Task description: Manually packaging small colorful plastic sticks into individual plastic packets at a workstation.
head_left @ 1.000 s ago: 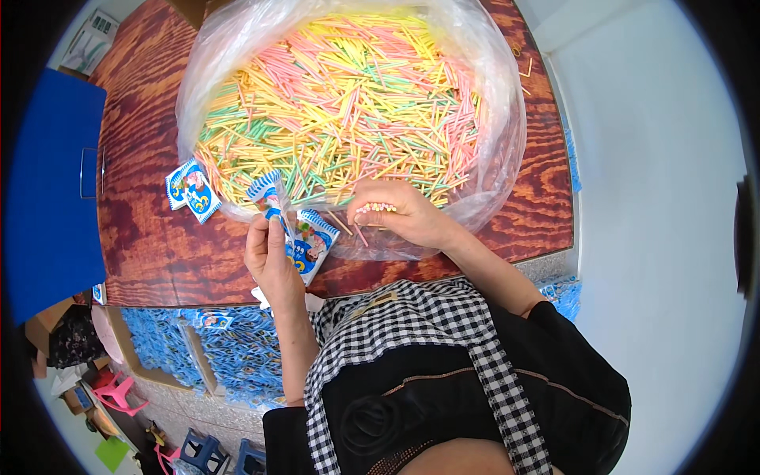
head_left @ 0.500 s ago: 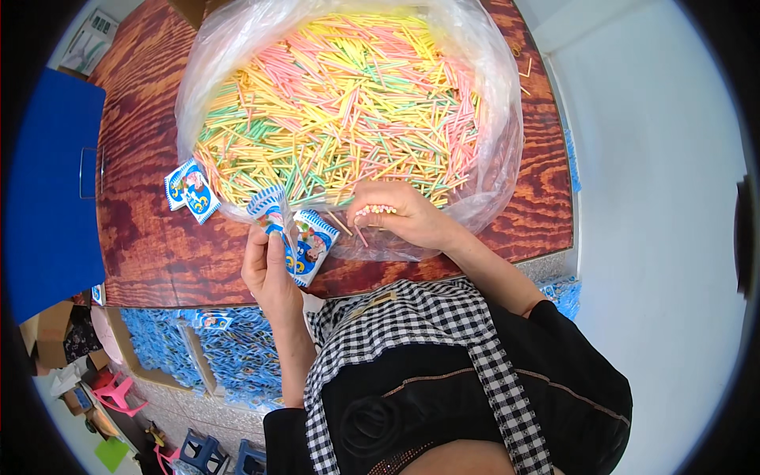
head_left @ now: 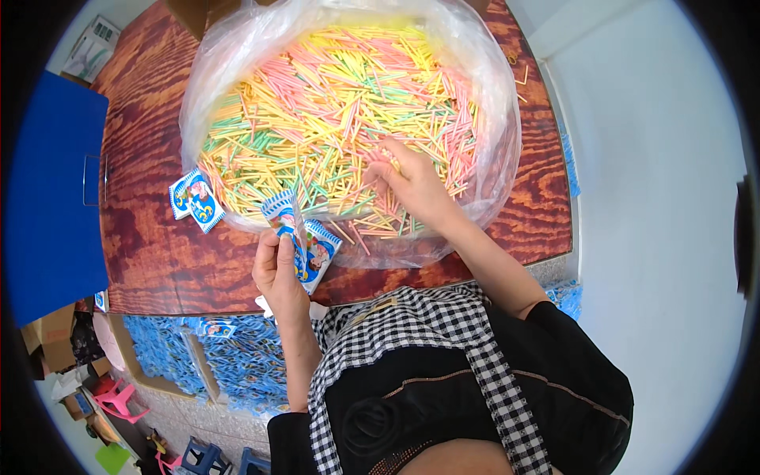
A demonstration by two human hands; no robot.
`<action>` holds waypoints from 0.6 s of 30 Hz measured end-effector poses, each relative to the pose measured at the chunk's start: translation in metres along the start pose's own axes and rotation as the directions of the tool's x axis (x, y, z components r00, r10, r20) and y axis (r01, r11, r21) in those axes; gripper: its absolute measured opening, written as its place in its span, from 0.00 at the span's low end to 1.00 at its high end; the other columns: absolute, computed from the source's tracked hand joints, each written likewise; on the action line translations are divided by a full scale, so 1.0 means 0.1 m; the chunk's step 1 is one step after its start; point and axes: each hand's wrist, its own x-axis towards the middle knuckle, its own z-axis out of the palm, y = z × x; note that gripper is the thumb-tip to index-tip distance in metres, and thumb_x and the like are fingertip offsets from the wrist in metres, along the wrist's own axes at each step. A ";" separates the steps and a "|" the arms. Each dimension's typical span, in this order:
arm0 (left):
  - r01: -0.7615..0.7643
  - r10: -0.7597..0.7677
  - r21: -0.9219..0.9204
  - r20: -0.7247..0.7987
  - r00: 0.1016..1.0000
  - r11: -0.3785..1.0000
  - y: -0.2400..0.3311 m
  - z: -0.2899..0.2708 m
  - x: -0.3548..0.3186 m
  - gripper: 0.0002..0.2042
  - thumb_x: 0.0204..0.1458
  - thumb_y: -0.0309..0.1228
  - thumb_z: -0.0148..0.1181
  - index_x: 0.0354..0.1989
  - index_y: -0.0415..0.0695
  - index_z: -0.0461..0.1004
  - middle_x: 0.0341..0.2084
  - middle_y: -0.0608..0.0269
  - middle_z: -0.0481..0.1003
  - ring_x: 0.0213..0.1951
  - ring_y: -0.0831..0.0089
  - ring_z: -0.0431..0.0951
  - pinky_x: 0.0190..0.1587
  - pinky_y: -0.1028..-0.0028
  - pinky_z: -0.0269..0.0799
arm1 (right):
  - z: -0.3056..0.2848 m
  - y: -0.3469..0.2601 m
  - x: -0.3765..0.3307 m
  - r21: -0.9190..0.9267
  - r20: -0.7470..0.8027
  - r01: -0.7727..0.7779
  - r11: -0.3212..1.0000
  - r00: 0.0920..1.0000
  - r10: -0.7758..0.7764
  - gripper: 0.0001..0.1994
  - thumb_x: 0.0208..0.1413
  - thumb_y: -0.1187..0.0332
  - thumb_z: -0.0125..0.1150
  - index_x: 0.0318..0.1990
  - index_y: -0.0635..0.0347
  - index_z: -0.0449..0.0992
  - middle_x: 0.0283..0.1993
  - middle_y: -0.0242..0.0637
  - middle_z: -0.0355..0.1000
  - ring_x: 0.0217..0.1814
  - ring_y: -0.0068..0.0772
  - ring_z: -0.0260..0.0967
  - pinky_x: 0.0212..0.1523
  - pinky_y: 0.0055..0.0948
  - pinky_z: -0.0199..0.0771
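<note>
My left hand (head_left: pixel 279 273) pinches a small blue-and-white printed packet (head_left: pixel 281 214), held upright with its striped end up, at the near edge of a big clear plastic bag (head_left: pixel 507 150). Pastel sticks (head_left: pixel 317 103), pink, yellow, orange and green, fill this bag in a loose heap. Over the heap's near right part, my right hand (head_left: pixel 412 186) has its thumb and fingers curled round a few sticks; its fingertips are partly lost among the others. Another packet (head_left: pixel 321 253) lies on the table beside my left hand.
Two more packets (head_left: pixel 198 204) lie left of the bag on the red wood-grain table (head_left: pixel 142 245). Loose sticks are at the bag's near rim and at the table's far right. Below the table edge, boxes hold many blue packets (head_left: pixel 241 360). A blue panel (head_left: pixel 55 198) stands left.
My right hand has moved from the bag's near rim up and away onto the heap, and the bundle's ends no longer show plainly. My left hand, still gripping the packet, shifted slightly right.
</note>
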 end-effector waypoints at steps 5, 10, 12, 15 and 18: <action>0.013 -0.013 0.017 0.024 1.000 1.000 0.02 0.00 0.00 0.04 0.60 0.24 0.52 0.37 0.38 0.73 0.33 0.70 0.72 0.35 0.86 0.69 0.40 0.84 0.64 | -0.12 0.03 0.11 -0.229 -0.093 0.128 0.965 0.984 -0.153 0.10 0.60 0.69 0.54 0.43 0.67 0.75 0.35 0.37 0.78 0.37 0.27 0.76 0.41 0.25 0.73; -0.001 0.001 0.024 -0.004 1.000 1.000 0.03 0.05 -0.01 0.04 0.59 0.23 0.52 0.36 0.37 0.72 0.31 0.71 0.71 0.34 0.85 0.68 0.40 0.83 0.63 | -0.18 0.00 0.10 0.157 -0.102 -0.013 0.988 0.994 0.030 0.09 0.61 0.68 0.53 0.39 0.65 0.76 0.37 0.37 0.78 0.38 0.22 0.75 0.32 0.20 0.71; 0.012 -0.011 0.028 -0.022 1.000 1.000 0.06 0.08 -0.02 0.03 0.59 0.23 0.52 0.35 0.37 0.72 0.31 0.71 0.70 0.34 0.85 0.68 0.40 0.83 0.63 | -0.21 0.00 0.08 0.244 -0.063 -0.036 0.969 0.997 0.053 0.09 0.61 0.69 0.53 0.37 0.64 0.76 0.37 0.37 0.77 0.38 0.21 0.74 0.30 0.19 0.69; 0.017 -0.017 0.021 -0.036 0.999 1.000 0.07 0.08 -0.04 0.03 0.59 0.22 0.51 0.35 0.37 0.71 0.31 0.70 0.69 0.35 0.85 0.67 0.41 0.83 0.63 | -0.20 -0.02 0.04 0.355 0.051 0.014 0.935 0.998 -0.035 0.09 0.62 0.70 0.52 0.37 0.65 0.77 0.37 0.37 0.77 0.37 0.22 0.74 0.28 0.18 0.69; -0.118 0.106 0.097 0.126 0.986 0.988 0.08 0.10 -0.07 0.03 0.57 0.19 0.50 0.35 0.35 0.70 0.33 0.65 0.69 0.35 0.82 0.67 0.41 0.82 0.61 | -0.15 -0.07 -0.07 0.409 0.165 0.088 0.908 0.972 -0.169 0.08 0.61 0.71 0.51 0.38 0.65 0.77 0.38 0.39 0.77 0.39 0.24 0.74 0.33 0.21 0.71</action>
